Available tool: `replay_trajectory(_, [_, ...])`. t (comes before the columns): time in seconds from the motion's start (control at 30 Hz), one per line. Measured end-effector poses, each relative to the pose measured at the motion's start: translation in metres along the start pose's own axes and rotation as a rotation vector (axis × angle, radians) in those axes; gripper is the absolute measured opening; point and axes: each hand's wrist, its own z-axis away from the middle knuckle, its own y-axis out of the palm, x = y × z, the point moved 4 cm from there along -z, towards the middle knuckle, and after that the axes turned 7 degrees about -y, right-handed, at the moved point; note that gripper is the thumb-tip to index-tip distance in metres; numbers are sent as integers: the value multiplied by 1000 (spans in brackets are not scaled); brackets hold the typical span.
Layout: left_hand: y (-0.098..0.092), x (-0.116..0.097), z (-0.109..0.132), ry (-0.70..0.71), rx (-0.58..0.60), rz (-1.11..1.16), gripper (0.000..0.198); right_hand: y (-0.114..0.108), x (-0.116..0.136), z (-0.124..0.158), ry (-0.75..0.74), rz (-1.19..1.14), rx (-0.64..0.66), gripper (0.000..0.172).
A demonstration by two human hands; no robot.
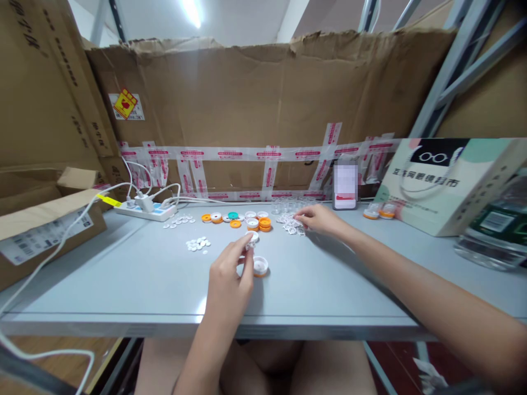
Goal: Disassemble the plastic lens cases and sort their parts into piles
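Observation:
My left hand (230, 269) is closed in a pinch on a small white plastic part (251, 246), held above the table. Just right of its thumb stands a round white cap with an orange base (260, 266), partly covered by another white edge behind my fingers. My right hand (317, 218) reaches to a pile of small white and clear plastic pieces (291, 224). Its fingertips are pinched together at the pile's edge; what they hold is too small to make out. Between the hands and farther back sit stacked orange and white round caps (264, 224).
White discs (198, 244) lie at left, near a power strip (146, 208) with cables. Clear round pieces (284, 206) stand behind the pile. A phone (345, 185) leans at the back. A paper bag (436, 186) and a water bottle (494, 230) stand right; an open carton (45, 225) sits left.

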Motion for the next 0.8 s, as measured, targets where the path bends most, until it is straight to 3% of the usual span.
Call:
replay_trajectory(0.2, [2, 2, 0, 0, 24, -43, 28, 1, -13, 1, 43, -6, -35, 24])
replay_trajectory(0.33, [0, 4, 0, -98, 29, 37, 17, -3, 16, 12, -63, -232, -106, 31])
replay_trajectory(0.43, [0, 1, 0, -88, 30, 78, 5, 7, 57, 30, -216, -540, 106, 28])
replay_trajectory(0.5, [0, -2, 0, -40, 45, 88, 5, 15, 83, 43, -289, -690, 270, 24])
replay_trajectory(0.57, [-1, -3, 1, -20, 53, 103, 8, 20, 100, 53, -309, -773, 355, 20])
replay_trajectory(0.8, [-1, -3, 1, 5, 2, 61, 15, 29, 100, 57, -238, -965, 319, 19])
